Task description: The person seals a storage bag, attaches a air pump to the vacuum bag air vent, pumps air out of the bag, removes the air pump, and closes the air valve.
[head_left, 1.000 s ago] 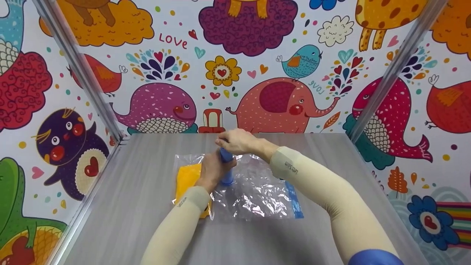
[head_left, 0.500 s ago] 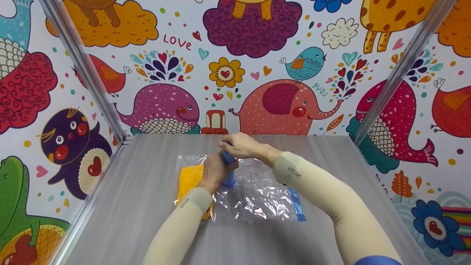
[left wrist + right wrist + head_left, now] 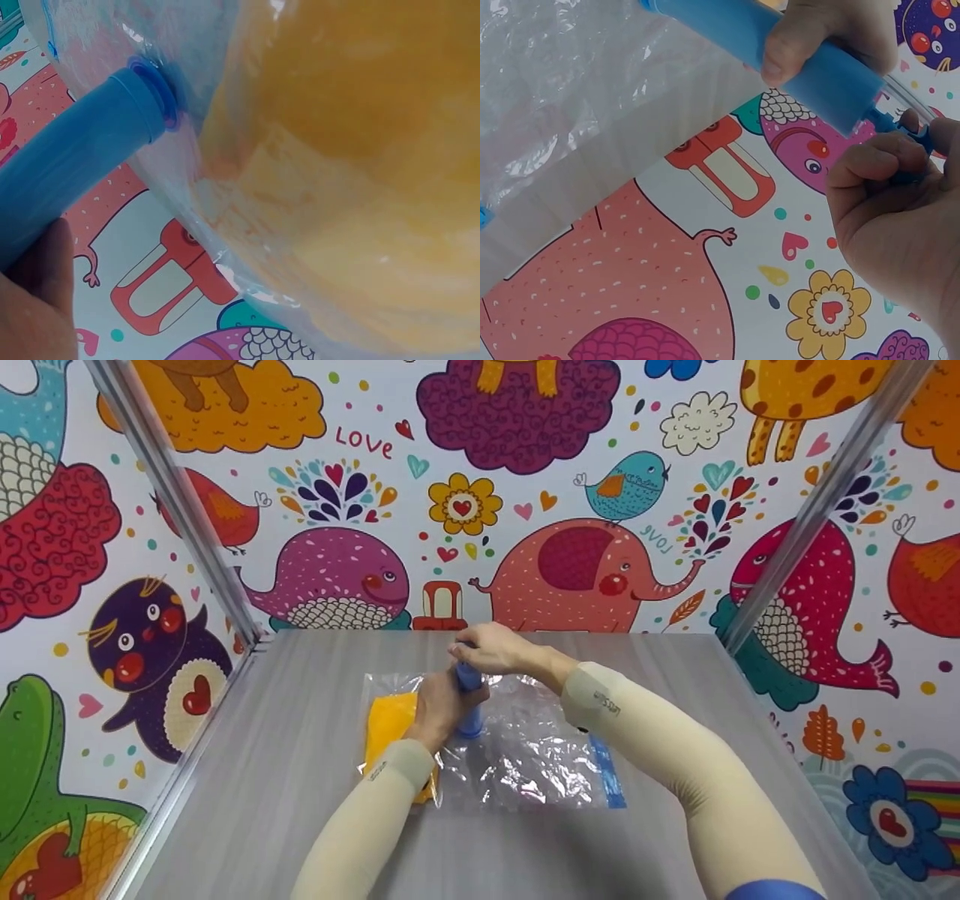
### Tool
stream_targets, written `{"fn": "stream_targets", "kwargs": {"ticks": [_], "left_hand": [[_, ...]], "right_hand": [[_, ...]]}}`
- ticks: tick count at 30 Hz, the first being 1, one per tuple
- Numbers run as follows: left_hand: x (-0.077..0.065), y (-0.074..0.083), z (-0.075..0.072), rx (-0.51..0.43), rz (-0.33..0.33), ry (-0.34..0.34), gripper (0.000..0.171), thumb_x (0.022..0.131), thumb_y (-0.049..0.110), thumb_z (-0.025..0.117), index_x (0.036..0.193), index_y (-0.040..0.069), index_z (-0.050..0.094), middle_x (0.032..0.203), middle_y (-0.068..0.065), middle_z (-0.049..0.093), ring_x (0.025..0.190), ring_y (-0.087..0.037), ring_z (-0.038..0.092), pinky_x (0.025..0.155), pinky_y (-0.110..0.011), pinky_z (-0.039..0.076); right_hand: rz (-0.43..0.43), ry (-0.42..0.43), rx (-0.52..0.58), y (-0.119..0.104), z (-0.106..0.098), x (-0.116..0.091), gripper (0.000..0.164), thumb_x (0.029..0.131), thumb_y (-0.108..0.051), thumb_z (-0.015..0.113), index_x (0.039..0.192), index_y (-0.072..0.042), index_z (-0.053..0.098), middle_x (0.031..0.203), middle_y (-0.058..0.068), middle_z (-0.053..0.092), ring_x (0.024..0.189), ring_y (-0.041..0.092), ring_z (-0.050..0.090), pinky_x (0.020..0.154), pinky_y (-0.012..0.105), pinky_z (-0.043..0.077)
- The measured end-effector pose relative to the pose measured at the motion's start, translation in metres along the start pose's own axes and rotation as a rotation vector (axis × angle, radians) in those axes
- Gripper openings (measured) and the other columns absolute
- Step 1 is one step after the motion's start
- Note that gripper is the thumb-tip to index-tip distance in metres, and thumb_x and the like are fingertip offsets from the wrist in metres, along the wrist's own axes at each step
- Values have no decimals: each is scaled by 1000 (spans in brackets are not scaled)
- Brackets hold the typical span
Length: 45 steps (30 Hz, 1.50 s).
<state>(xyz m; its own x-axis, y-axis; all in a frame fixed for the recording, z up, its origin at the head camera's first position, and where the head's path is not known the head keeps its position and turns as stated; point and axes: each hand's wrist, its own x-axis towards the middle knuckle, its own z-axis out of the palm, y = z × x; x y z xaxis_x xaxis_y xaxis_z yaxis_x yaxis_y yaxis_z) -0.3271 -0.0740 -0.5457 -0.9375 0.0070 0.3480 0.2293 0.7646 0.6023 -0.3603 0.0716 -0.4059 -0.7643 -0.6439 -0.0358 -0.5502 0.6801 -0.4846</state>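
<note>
A blue hand pump [image 3: 471,726] stands upright on a clear plastic storage bag [image 3: 529,754] that lies flat on the table. My left hand [image 3: 437,709] grips the pump's barrel, thumb and fingers wrapped round it. Above it, my right hand [image 3: 496,649] holds the handle [image 3: 922,140] at the pump's top, fingers curled over it in the right wrist view. A short piece of rod shows between handle and barrel there. In the left wrist view the pump's flared foot [image 3: 157,94] meets the bag. Folded yellow cloth [image 3: 388,727] lies inside the bag's left part, partly behind my left arm.
A blue strip [image 3: 609,772] runs along the bag's right edge. The grey wood-grain table [image 3: 300,720] is bounded at the back and sides by walls printed with cartoon animals. Metal posts [image 3: 780,532] stand in the corners.
The head view has shifted slightly. Both hands keep their hold on the pump, with barely any movement against the bag.
</note>
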Motion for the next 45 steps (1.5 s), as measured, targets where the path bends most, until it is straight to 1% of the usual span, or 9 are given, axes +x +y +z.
{"fn": "stream_targets", "kwargs": {"ticks": [3, 8, 13, 17, 22, 26, 32, 37, 45], "left_hand": [[-1, 2, 1, 0, -8, -9, 35, 95, 37, 85, 111, 7, 79, 94, -16, 86, 86, -36, 85, 84, -51, 72], [5, 5, 0, 2, -2, -1, 34, 95, 38, 85, 110, 9, 77, 95, -15, 86, 87, -36, 86, 83, -50, 72], [2, 3, 0, -5, -29, -17, 33, 95, 39, 87, 107, 9, 77, 96, -14, 87, 90, -35, 87, 85, -49, 72], [-1, 4, 1, -35, -54, -37, 34, 95, 38, 88, 108, 8, 79, 101, -14, 88, 94, -35, 87, 88, -49, 72], [-1, 6, -1, -60, -72, -63, 36, 95, 39, 87, 110, 7, 79, 105, -15, 88, 98, -35, 87, 92, -51, 72], [1, 5, -3, -81, -110, -85, 38, 96, 41, 87, 112, 8, 79, 110, -15, 88, 102, -36, 87, 96, -51, 71], [1, 5, -3, -61, -135, -107, 40, 95, 42, 87, 111, 7, 79, 109, -16, 88, 103, -37, 87, 97, -51, 71], [1, 5, -4, -58, -160, -115, 42, 96, 44, 86, 113, 7, 77, 112, -16, 87, 106, -38, 86, 99, -53, 70], [2, 5, -3, -65, -178, -133, 45, 96, 45, 86, 118, 7, 76, 117, -17, 87, 109, -39, 85, 102, -55, 69]], "right_hand": [[5, 4, 3, -1, -4, -2, 39, 116, -38, 54, 119, -7, 76, 100, 7, 71, 97, 25, 64, 93, 45, 59], [22, 29, 51, -7, -21, -5, 42, 117, -43, 55, 110, -6, 75, 87, 2, 59, 87, 22, 60, 78, 37, 52], [14, 104, 119, -14, -31, -9, 39, 116, -43, 59, 90, -14, 65, 74, -3, 47, 73, 16, 50, 69, 30, 47], [-25, 169, 134, -18, -37, -13, 38, 115, -39, 62, 84, -17, 60, 71, -3, 44, 68, 16, 46, 66, 29, 43], [-49, 226, 156, -25, -49, -18, 33, 114, -37, 64, 88, -17, 63, 74, -3, 49, 72, 16, 49, 69, 29, 44], [-58, 269, 185, -32, -59, -19, 33, 114, -36, 65, 89, -15, 67, 73, -3, 51, 73, 16, 50, 68, 29, 43], [-65, 341, 215, -41, -73, -22, 31, 113, -37, 67, 98, -12, 77, 71, -4, 50, 72, 16, 51, 67, 27, 44], [-64, 395, 251, -49, -83, -27, 31, 113, -36, 67, 103, -10, 80, 72, -2, 50, 72, 16, 49, 64, 26, 43], [-62, 409, 263, -52, -86, -29, 31, 113, -38, 67, 103, -12, 79, 75, -1, 53, 76, 15, 50, 68, 25, 46]]}}
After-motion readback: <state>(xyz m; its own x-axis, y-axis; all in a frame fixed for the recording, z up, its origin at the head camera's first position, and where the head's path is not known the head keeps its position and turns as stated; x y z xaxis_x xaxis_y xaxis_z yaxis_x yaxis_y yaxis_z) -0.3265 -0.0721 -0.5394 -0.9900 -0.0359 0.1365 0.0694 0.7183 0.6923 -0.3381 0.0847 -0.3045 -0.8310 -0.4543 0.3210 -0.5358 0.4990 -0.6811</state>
